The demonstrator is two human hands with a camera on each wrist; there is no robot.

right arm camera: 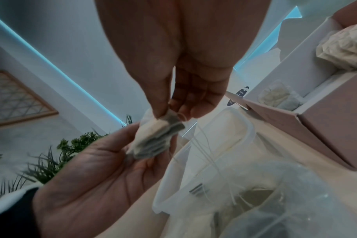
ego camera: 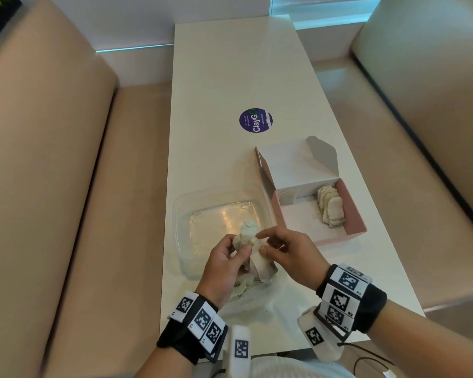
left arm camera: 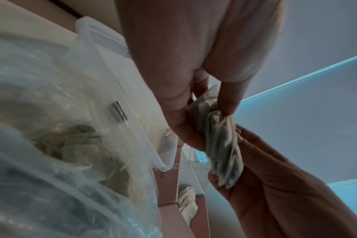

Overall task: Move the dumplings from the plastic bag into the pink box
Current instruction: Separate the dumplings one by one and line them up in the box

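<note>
- Lower middle of the head view: the left hand (ego camera: 224, 264) and the right hand (ego camera: 290, 257) meet over the near edge of a clear plastic tub (ego camera: 186, 214), both pinching one bundle of flat pale dumplings (ego camera: 254, 255).
- The left wrist view shows the left hand's fingers (left arm camera: 228, 103) curled round the bundle's top, the right palm under it.
- The right hand's thumb and fingers (right arm camera: 161, 103) pinch the bundle's upper corner.
- The plastic bag (ego camera: 246, 298) lies crumpled on the white surface (ego camera: 230, 77) below the hands, more dumplings inside.
- The pink box (ego camera: 352, 214) stands open at right of the tub, a row of dumplings along its right wall.
- A round purple sticker (ego camera: 256, 120) sits at mid-frame.
</note>
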